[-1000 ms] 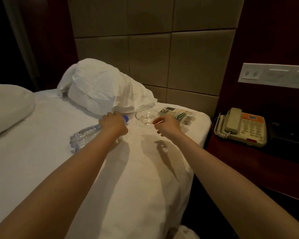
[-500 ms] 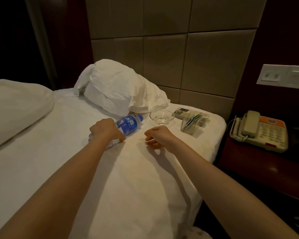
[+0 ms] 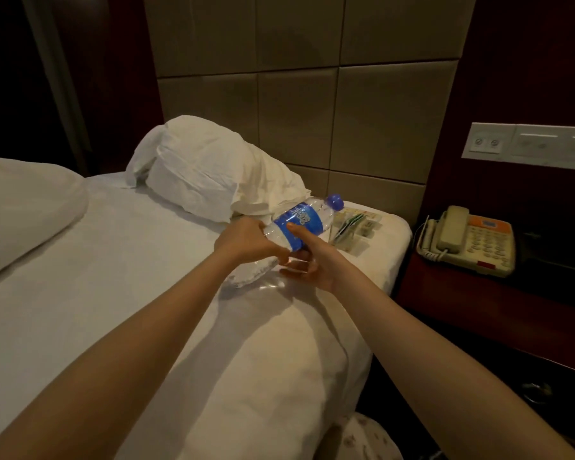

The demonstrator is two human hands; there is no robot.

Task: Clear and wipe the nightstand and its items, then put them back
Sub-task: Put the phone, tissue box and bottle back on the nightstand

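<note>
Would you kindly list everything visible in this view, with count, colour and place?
water bottle: one, clear with blue label and cap, held tilted above the bed sheet
pillow: one, white, crumpled against the headboard
second pillow: one, white, far left
bed sheet: one, white, spread over the bed
remote control: one, pale, near the sheet's right corner
clear holder: one, transparent, beside the remote control
telephone: one, beige with orange panel, on the nightstand
nightstand: one, dark red, right of the bed
socket panel: one, white, above the telephone
headboard: one, tan padded panels, behind the pillow
left hand: one, grips the water bottle's lower body
right hand: one, holds the water bottle at its label
</note>
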